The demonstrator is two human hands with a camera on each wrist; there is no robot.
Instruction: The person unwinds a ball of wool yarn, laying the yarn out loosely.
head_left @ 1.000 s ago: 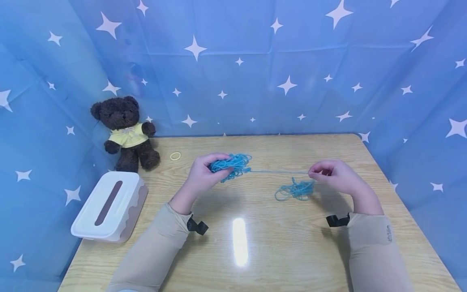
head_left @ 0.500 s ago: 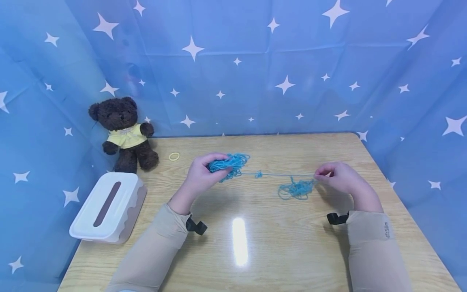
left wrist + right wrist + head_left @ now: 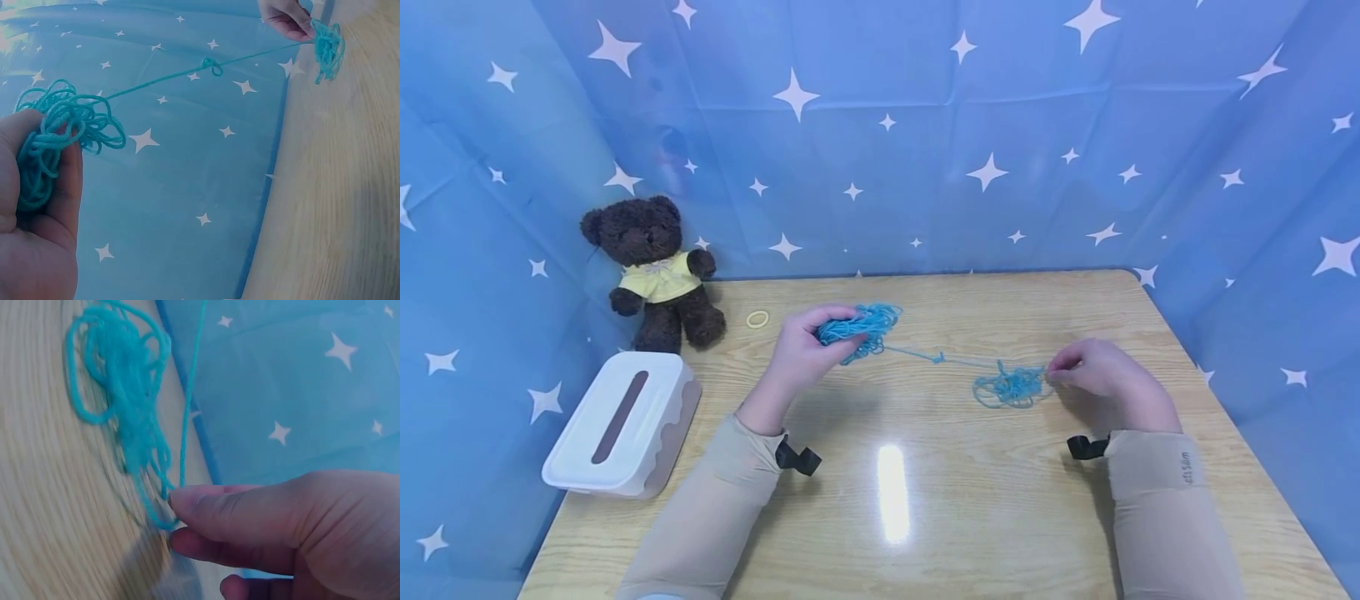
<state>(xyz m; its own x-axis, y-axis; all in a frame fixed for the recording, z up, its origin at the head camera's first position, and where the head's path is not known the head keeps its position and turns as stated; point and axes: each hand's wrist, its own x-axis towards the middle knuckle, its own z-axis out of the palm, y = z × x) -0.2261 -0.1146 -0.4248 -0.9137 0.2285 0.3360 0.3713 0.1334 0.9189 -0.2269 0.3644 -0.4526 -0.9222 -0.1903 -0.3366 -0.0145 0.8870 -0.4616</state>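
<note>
My left hand (image 3: 805,346) grips a bundle of blue cord (image 3: 868,325) above the table, loops spilling past the thumb and fingers. From the bundle a single strand (image 3: 156,80) runs across to my right hand (image 3: 1097,368), with a small knotted loop (image 3: 937,357) partway along. Thumb and fingertips of the right hand pinch that strand, plain in the right wrist view. Just left of these fingers a second loose pile of the same cord (image 3: 1011,387) hangs close over the tabletop, joined to the pinched strand.
A brown teddy bear (image 3: 658,279) in a yellow shirt sits at the back left. In front of it stands a white lidded box (image 3: 617,421) with a slot. A small yellow ring (image 3: 757,319) lies on the wooden table (image 3: 1000,500). Starry blue cloth (image 3: 880,150) surrounds the table.
The left hand has shifted slightly left and up with its bundle, and a small knotted loop has come out along the strand. The right hand has moved slightly right and down.
</note>
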